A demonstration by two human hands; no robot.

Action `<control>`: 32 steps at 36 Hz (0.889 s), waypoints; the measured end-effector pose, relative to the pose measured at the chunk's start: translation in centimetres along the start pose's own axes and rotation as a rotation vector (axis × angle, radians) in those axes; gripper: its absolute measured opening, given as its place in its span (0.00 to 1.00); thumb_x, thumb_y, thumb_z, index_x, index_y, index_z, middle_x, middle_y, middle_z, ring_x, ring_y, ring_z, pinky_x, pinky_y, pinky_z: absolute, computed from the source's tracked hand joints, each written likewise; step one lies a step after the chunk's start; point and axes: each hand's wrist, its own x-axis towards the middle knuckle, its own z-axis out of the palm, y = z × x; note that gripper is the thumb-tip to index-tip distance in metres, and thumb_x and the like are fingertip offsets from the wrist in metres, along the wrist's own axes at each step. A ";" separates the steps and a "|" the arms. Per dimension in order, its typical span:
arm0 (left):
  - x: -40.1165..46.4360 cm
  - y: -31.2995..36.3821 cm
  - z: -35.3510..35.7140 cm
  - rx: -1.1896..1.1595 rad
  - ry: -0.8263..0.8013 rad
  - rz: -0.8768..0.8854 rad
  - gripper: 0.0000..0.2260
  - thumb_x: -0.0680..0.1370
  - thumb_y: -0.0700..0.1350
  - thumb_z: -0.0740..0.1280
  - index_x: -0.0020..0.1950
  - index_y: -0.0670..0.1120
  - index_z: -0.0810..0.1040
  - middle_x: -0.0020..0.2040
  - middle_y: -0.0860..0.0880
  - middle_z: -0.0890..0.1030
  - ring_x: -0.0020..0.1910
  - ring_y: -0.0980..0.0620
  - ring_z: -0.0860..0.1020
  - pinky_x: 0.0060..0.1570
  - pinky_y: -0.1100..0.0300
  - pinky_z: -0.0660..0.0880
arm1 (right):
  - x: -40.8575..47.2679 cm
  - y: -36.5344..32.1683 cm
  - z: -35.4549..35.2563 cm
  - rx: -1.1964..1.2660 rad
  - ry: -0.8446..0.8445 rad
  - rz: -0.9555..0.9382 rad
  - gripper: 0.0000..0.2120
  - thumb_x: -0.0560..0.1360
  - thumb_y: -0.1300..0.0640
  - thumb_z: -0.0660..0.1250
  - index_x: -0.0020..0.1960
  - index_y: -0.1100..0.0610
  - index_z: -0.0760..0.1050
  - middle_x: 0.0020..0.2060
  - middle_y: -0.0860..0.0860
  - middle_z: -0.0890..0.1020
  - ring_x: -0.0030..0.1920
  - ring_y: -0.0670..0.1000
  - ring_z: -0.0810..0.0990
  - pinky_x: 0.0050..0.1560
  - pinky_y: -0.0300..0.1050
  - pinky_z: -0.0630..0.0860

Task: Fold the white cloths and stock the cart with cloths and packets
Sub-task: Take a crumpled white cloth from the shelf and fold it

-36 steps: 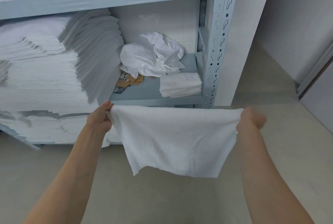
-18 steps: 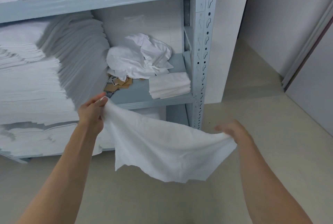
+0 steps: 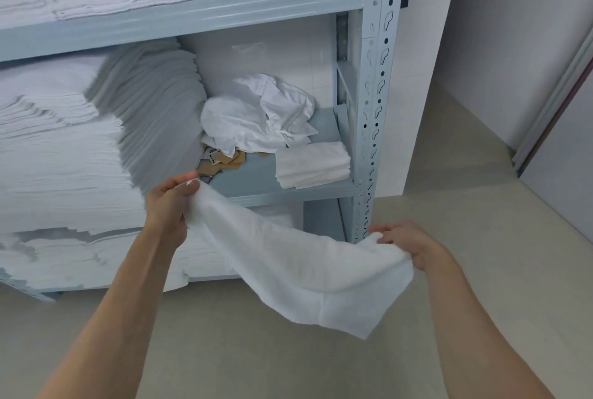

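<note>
A second ago the white cloth (image 3: 288,257) hung taut and level between both hands; now it sags in a slanting band, its loose lower part bunched under the right end. The right hand (image 3: 414,246) has dropped well below the left hand (image 3: 171,203) and turned palm-down over its corner, while the left has lifted toward the shelf edge (image 3: 288,198).

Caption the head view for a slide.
Left hand and right hand hold a white cloth stretched before a metal shelf rack stacked with folded cloths.
</note>
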 end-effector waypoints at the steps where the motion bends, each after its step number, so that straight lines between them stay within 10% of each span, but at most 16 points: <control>1: 0.1 0.0 -0.3 0.011 0.001 0.003 0.08 0.77 0.35 0.69 0.45 0.48 0.82 0.43 0.48 0.80 0.40 0.50 0.77 0.41 0.54 0.75 | 0.1 -0.1 0.1 0.077 0.025 -0.014 0.17 0.72 0.71 0.65 0.51 0.54 0.85 0.49 0.56 0.85 0.49 0.57 0.84 0.43 0.42 0.79; 12: 1.4 -0.5 -4.3 0.030 0.093 -0.002 0.09 0.76 0.32 0.70 0.46 0.47 0.81 0.45 0.46 0.79 0.42 0.50 0.76 0.38 0.58 0.73 | -0.6 -3.2 -1.6 0.335 0.388 -0.164 0.22 0.65 0.73 0.56 0.42 0.55 0.84 0.41 0.51 0.82 0.37 0.50 0.74 0.38 0.42 0.70; 25: 1.8 -1.2 -6.3 0.100 0.185 0.072 0.12 0.75 0.30 0.69 0.40 0.46 0.79 0.38 0.47 0.76 0.34 0.50 0.72 0.34 0.56 0.67 | 0.2 -4.3 -2.4 -0.138 0.551 -0.292 0.19 0.74 0.72 0.59 0.52 0.57 0.85 0.58 0.58 0.83 0.57 0.57 0.80 0.51 0.40 0.71; 32: 2.2 -1.1 -7.2 0.211 0.184 0.118 0.15 0.76 0.32 0.70 0.36 0.50 0.76 0.32 0.50 0.69 0.32 0.55 0.66 0.37 0.59 0.66 | -0.9 -4.5 -1.2 -0.265 0.737 -0.491 0.13 0.79 0.63 0.61 0.47 0.48 0.79 0.51 0.50 0.83 0.50 0.55 0.79 0.47 0.46 0.71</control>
